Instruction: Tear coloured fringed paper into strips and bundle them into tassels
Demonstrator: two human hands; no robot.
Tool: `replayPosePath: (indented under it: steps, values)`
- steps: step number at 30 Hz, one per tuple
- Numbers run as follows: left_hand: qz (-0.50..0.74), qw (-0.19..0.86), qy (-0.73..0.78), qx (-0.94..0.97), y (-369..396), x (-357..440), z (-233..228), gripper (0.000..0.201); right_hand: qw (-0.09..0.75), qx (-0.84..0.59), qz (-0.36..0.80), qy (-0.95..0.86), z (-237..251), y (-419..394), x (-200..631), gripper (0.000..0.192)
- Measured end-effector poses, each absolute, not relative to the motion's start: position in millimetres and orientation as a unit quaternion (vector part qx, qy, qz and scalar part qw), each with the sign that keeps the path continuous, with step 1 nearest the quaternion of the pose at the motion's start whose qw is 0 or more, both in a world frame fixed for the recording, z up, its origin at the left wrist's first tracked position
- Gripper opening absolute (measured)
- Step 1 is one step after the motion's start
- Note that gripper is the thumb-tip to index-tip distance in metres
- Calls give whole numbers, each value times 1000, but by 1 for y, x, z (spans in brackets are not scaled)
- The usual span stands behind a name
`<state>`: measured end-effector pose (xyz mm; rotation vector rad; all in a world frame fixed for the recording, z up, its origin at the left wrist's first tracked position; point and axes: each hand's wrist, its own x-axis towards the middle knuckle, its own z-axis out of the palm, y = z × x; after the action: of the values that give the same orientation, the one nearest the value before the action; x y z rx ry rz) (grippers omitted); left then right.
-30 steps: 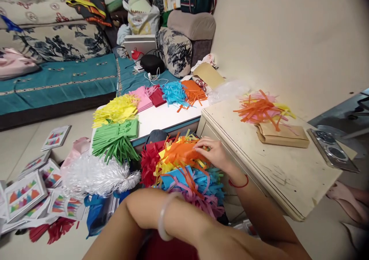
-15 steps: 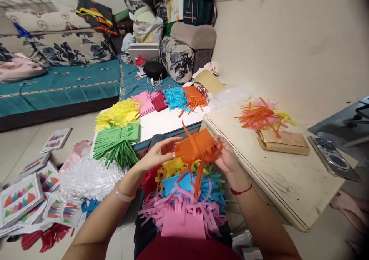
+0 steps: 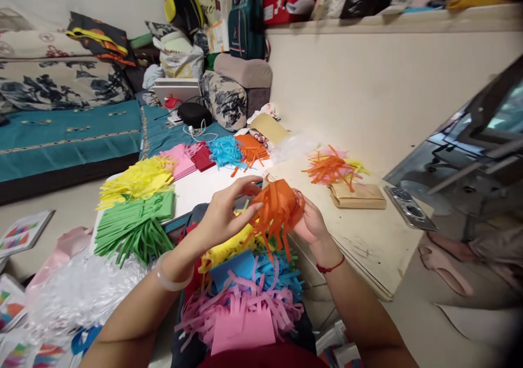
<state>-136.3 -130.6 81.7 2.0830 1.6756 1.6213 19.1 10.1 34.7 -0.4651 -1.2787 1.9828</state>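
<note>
An orange tissue-paper tassel [image 3: 278,207] with cut strips hangs above my lap. My right hand [image 3: 312,224] has its fingers closed on the tassel's right side. My left hand [image 3: 226,210] is at the tassel's left, thumb and fingers apart, with the thumb tip against the strips. On my lap below lie a pink fringed tassel [image 3: 245,327], a blue fringed tassel [image 3: 232,267] and a yellow fringed tassel [image 3: 229,245]. Some red paper shows at their left edge, partly hidden by my left arm.
Green [image 3: 134,224] and yellow tassel stacks [image 3: 139,177] lie on the white table [image 3: 200,185], with pink, red, blue and orange ones behind. The cream tabletop [image 3: 368,253] holds loose strips [image 3: 333,166], a brown packet [image 3: 357,196] and a phone [image 3: 408,207]. Clear plastic bags [image 3: 81,297] lie left.
The orange tassel has turned so its strips now face me and hang over its flat part. My left hand has tilted around its left side. The view has swung right.
</note>
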Motion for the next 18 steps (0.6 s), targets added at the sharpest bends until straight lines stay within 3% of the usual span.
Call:
replayPosePath:
  steps: [2,7,13,18]
  values:
    - [501,32,507,701,-121,-133,90,48,374,-193,746,-516,41,16,30,22]
    - [478,-66,527,700,-96,-114,107,31,370,-199,718,-555,56,34,63,26]
    - [405,-299,426,751,-66,-95,125,18,359,-194,693,-595,84,61,100,47]
    - [374,-376,386,755,-58,-90,135,24,369,-251,482,-753,107,76,131,58]
